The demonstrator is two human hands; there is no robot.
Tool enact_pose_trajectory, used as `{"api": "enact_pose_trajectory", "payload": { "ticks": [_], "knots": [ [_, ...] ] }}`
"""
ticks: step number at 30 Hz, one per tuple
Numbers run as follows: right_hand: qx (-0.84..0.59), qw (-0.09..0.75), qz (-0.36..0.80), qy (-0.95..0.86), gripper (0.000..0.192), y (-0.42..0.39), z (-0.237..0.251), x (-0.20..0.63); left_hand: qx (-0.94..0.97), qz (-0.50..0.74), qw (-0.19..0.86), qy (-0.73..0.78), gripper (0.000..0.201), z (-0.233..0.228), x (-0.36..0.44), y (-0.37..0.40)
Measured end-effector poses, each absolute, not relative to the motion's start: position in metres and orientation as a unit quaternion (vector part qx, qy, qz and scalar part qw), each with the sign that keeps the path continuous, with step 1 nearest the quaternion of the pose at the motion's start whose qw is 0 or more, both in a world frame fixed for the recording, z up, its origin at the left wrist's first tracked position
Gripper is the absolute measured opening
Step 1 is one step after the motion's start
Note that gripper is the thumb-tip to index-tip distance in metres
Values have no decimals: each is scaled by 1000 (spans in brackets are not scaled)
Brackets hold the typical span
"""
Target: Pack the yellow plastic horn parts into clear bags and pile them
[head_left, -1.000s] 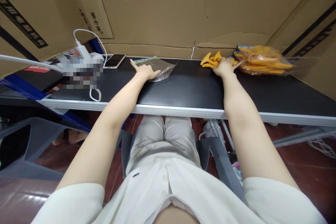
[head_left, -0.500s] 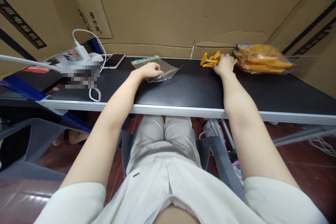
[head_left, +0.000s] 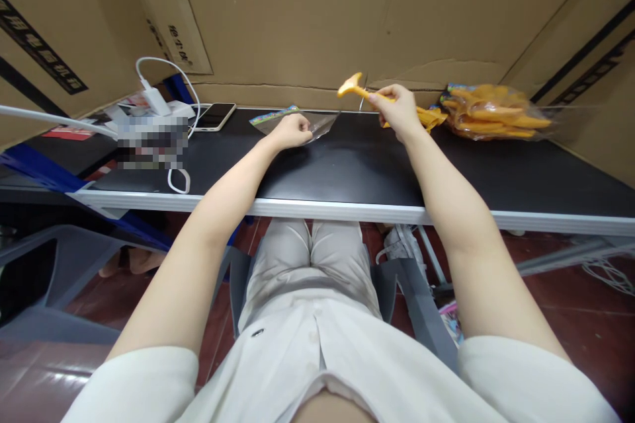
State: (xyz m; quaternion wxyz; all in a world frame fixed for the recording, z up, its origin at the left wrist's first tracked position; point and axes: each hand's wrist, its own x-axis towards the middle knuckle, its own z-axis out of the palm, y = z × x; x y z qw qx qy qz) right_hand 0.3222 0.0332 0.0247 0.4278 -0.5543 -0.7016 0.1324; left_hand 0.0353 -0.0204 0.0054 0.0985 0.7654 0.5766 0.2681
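Observation:
My left hand [head_left: 292, 131] is closed on the edge of a clear plastic bag [head_left: 322, 124], which has a colourful printed top strip and lies nearly flat on the black tabletop. In my right hand [head_left: 397, 109], thumb and fingers pinch the handle of an orange plastic tool with a T-shaped head [head_left: 352, 84]. It is raised above the table, its head pointing left towards the bag. Behind that hand, partly hidden, lies a small pile of similar orange pieces [head_left: 430, 117]. What is inside the clear bag, if anything, cannot be made out.
A full clear bag of orange pieces [head_left: 496, 112] sits at the right. To the left lie a phone [head_left: 215, 116] and a white charger [head_left: 157, 99] with cables. Cardboard panels [head_left: 297, 20] stand behind the black table [head_left: 342, 175], which has a metal front edge.
My right hand has lifted one orange T-headed tool from the small pile and moved it left and up. My left hand stays at the bag with little movement.

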Motion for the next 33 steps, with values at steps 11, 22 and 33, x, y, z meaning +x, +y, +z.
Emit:
{"api": "enact_pose_trajectory", "payload": {
  "ticks": [11,22,33],
  "knots": [
    [-525,274,185,-784,43,7,22,297,716,332,55,612,26,5,42,-15],
    [-474,214,95,-849,34,-2,25,289,754,320,49,571,21,-5,48,-15],
    [-448,239,94,-856,39,-13,3,253,770,295,59,563,33,3,50,-18]
  ]
}}
